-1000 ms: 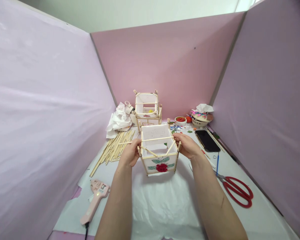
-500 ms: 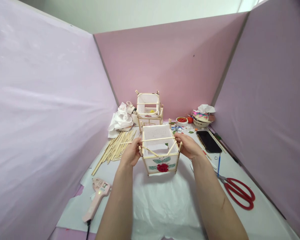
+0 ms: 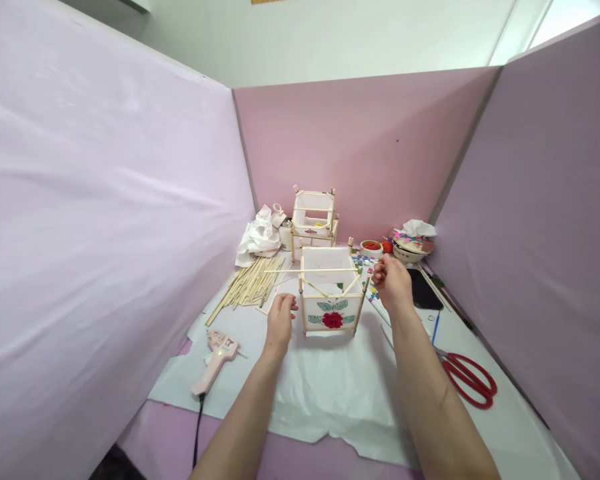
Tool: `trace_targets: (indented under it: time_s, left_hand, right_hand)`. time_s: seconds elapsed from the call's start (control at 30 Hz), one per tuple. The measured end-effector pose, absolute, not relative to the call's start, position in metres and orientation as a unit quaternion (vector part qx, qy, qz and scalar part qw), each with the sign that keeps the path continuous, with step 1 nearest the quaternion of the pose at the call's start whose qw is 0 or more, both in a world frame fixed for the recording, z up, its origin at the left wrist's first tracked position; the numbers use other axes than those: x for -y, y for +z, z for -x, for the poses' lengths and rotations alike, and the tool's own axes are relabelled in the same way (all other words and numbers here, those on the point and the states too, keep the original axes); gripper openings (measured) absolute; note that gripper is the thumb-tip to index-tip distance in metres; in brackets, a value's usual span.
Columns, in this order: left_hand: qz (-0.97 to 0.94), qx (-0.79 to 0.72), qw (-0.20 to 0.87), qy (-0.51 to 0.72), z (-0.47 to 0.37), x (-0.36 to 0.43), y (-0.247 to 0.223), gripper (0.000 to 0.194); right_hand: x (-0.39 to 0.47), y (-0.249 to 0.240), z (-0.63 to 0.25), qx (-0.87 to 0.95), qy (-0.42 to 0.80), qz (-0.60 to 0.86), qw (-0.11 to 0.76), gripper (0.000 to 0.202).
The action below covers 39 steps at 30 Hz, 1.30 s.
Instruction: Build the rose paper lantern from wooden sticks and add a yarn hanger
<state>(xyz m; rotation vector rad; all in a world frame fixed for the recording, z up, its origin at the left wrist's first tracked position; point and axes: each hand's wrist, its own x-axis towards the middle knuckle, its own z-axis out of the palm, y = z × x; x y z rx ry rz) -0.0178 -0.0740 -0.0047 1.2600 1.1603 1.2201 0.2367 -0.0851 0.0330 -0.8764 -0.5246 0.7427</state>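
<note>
A white box framed with thin sticks (image 3: 330, 317) stands upright at the middle of the table, a red flower and green leaf shapes on its front. One long thin stick (image 3: 310, 271) lies across its top and juts out past the left side. Just left of the box is my left hand (image 3: 281, 317), apart from it, fingers loosely curled and slightly spread, holding nothing. My right hand (image 3: 391, 280) is raised to the right of the box, fingers pinched together; anything between them is too small to make out.
Loose sticks (image 3: 250, 283) and a pink glue gun (image 3: 217, 360) lie on the left. Red-handled scissors (image 3: 467, 379) and a black phone (image 3: 425, 289) lie on the right. Another stick-framed box (image 3: 313, 217), crumpled white material (image 3: 261, 235) and bowls (image 3: 409, 248) stand at the back.
Both hands have come away from the box, the left toward me, the right outward. The long stick stays across the top. The view has shifted, moving the scene slightly.
</note>
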Motion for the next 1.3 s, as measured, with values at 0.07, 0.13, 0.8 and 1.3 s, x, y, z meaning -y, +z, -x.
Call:
trace_targets:
  time_s: [0.07,0.13,0.8,1.3]
  left_hand:
    - [-0.566,-0.484,0.434,0.507,0.017,0.086,-0.017,0.018]
    - [-0.603,-0.487,0.392,0.495,0.019,0.096,-0.03,0.021]
    - [-0.721,-0.495,0.278,0.398,0.036,0.121,-0.073,0.045]
    - [-0.739,-0.505,0.263,0.36,0.033,0.125,-0.063,0.043]
  right_hand:
    - [0.095,0.022,-0.234,0.26,0.306,0.449,0.798,0.031]
    - [0.111,0.005,-0.229,0.282,0.267,0.5,0.774,0.028]
    - [0.184,-0.087,-0.172,0.503,0.062,0.727,0.463,0.031]
    - [0.19,-0.078,-0.171,0.494,0.073,0.723,0.478,0.027]
